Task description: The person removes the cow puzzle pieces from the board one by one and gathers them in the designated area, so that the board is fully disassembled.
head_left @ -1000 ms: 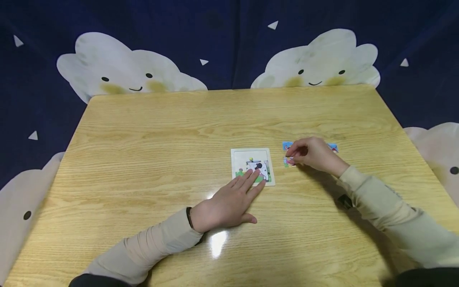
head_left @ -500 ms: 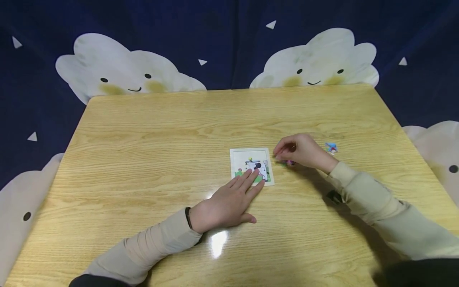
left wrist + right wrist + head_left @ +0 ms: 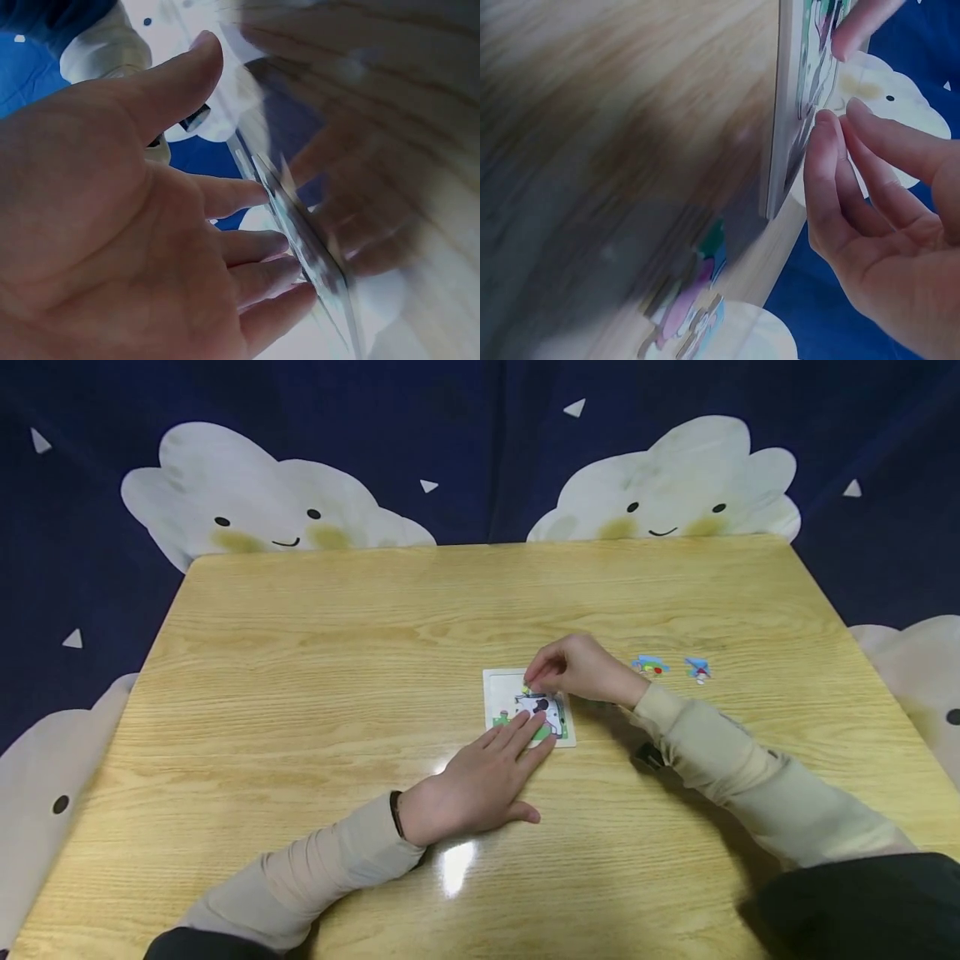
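A square white puzzle board (image 3: 493, 693) lies on the table, with several fitted pieces forming a white cow with black patches (image 3: 542, 704). My left hand (image 3: 476, 789) rests its straight fingers on the board's lower part; in the left wrist view its fingertips touch the board edge (image 3: 330, 277). Over the board's upper part, my right hand (image 3: 581, 668) pinches with thumb and fingers a puzzle piece, itself mostly hidden by the fingertips. In the right wrist view those fingertips (image 3: 823, 120) meet close to the board's surface.
Loose puzzle pieces lie right of the board: a blue one with red and green (image 3: 649, 667) and another blue one (image 3: 698, 669). A purple and green piece (image 3: 686, 300) shows in the right wrist view. A dark curtain with clouds stands behind the wooden table (image 3: 337, 635).
My right hand has moved left from the loose pieces to over the board, uncovering a blue piece. The left hand has stayed on the board.
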A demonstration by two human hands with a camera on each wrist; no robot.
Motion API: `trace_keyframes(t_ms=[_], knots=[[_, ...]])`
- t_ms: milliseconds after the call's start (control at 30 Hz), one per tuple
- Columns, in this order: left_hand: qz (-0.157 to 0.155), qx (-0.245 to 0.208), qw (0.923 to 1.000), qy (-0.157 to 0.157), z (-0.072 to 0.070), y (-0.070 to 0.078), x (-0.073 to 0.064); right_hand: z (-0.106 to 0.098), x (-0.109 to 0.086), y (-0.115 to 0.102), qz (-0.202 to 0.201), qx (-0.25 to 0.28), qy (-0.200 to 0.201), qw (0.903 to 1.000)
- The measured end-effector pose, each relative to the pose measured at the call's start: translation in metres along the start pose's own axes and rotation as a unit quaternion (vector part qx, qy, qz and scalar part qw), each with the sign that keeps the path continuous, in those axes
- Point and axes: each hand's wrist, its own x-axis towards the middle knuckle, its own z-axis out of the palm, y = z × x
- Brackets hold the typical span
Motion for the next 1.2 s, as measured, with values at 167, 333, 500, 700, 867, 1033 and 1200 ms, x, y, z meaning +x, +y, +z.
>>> trace_keyframes(t_ms=[167,333,500,700,867,1033,1200], knots=[[0.004,0.015,0.9999,-0.004,-0.002,0.008,0.008,0.002,0.003,0.0,0.008,0.008,-0.011,0.9999],[0.004,0.032,0.9994,-0.009,-0.002,0.013,0.017,0.004,0.004,0.0,0.013,0.019,-0.014,0.9996],[0.001,0.052,0.9985,-0.016,-0.001,0.015,0.023,0.004,0.005,-0.001,0.018,0.024,-0.016,0.9994],[-0.001,0.053,0.998,-0.035,-0.001,0.015,0.025,0.003,0.006,0.001,0.03,0.05,-0.018,0.9982],[0.001,0.026,0.9984,-0.05,-0.003,0.014,0.025,0.001,0.006,0.0,0.061,0.089,-0.014,0.994],[0.002,0.007,0.9986,-0.053,-0.004,0.013,0.026,0.001,0.003,-0.004,0.05,0.106,-0.011,0.9931],[0.001,0.003,0.9984,-0.056,-0.003,0.013,0.026,0.004,0.0,-0.007,0.025,0.092,0.003,0.9955]])
